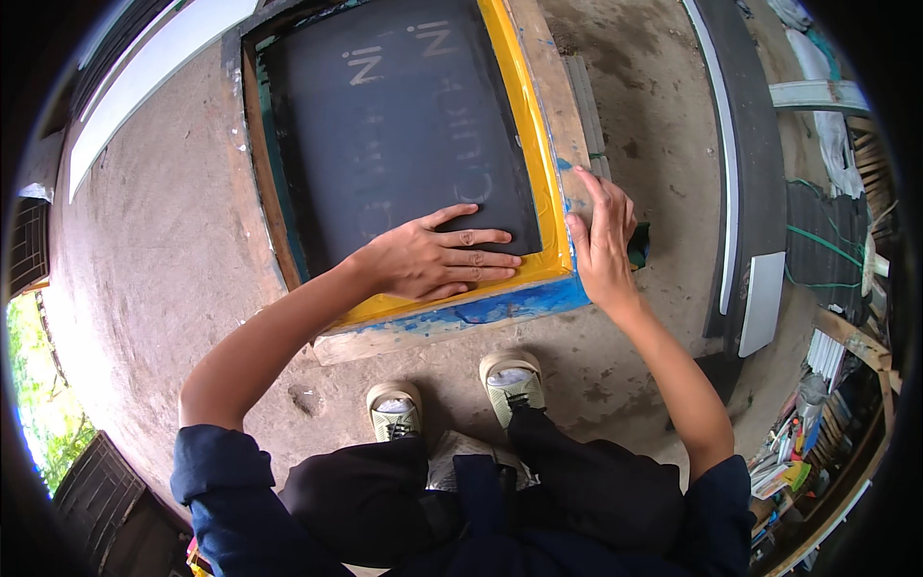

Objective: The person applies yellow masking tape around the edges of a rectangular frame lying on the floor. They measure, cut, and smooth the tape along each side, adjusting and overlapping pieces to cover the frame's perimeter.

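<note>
A screen-printing frame of paint-stained wood lies in front of me. Its dark mesh carries faint pale lettering, and yellow tape runs along the inner right and near sides. Flat near the mesh's near right corner is my left hand, fingers stretched out and pointing right, with nothing held. My right hand rests at the frame's right rail near that corner. Its thumb and forefinger are apart on the wood; the other fingers bend toward the outer side and are partly hidden. A dark green piece shows just beside it.
The frame lies low above a stained concrete floor. Grey slats stick out beyond its right rail. A long dark panel with a white edge and a white board stand on the right, before cluttered tools. My feet are close to the near rail.
</note>
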`<state>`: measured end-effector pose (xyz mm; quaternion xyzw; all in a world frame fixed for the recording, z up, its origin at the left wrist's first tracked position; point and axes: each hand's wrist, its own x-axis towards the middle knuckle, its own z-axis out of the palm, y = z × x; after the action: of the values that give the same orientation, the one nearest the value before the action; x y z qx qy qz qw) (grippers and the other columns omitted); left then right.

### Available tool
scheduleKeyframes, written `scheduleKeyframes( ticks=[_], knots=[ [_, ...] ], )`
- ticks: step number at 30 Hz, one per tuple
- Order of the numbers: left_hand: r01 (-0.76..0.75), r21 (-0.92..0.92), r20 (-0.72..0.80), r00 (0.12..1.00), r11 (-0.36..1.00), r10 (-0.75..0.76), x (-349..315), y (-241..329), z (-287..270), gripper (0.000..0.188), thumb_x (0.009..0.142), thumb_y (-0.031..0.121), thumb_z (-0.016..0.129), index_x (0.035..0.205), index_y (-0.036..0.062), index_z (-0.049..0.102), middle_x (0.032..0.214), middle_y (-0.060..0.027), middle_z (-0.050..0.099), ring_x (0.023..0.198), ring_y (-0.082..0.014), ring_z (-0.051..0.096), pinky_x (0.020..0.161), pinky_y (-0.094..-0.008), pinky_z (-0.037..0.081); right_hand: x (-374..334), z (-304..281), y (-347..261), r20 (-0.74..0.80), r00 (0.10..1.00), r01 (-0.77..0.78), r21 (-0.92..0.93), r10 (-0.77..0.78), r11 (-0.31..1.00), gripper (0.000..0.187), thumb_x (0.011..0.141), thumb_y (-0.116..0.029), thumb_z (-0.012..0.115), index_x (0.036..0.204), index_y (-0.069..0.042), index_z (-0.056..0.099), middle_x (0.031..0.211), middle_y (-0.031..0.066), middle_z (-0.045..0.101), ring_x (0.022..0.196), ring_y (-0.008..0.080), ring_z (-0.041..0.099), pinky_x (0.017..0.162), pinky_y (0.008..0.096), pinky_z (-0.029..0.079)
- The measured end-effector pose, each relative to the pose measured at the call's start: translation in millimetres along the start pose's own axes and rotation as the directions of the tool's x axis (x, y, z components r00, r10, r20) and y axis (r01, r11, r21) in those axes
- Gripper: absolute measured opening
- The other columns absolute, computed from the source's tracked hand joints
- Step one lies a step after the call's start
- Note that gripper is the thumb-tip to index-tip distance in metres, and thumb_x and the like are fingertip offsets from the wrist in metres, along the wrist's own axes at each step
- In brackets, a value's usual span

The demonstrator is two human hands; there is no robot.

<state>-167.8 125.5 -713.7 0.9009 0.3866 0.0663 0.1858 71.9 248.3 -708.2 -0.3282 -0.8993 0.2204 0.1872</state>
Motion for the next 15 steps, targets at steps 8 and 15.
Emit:
scheduleKeyframes(
  ticks=[8,15],
  knots=[
    [0.064,0.021,-0.032,0.997,0.998,-0.063,10.4,8.2,0.4,0.051,0.095,0.041,0.038,0.145,0.0341,0.026,0.149,0.0184,0.024,0.139,-0.0087,0.020,0.117,-0.0495,0.007,1.0,-1.6,-0.6,0.009,1.000,0.010,0.012,-0.010,1.000,0.048,0.095,-0.027,0.047,0.139,-0.014,0.034,0.122,0.0129,0.042,0.116,0.0306,0.038,0.099,0.0486,0.024],
    [0.068,0.005,-0.044,0.997,0.998,-0.068,14.0,7.7,1.1,0.050,0.095,0.041,0.040,0.143,0.0344,0.029,0.148,0.0195,0.026,0.139,-0.0085,0.020,0.117,-0.0510,0.008,1.6,-1.2,-1.2,-0.002,1.000,0.018,-0.012,-0.018,1.000,0.047,0.095,-0.026,0.047,0.139,-0.014,0.034,0.120,0.0127,0.043,0.114,0.0308,0.039,0.098,0.0481,0.025]
  ],
)
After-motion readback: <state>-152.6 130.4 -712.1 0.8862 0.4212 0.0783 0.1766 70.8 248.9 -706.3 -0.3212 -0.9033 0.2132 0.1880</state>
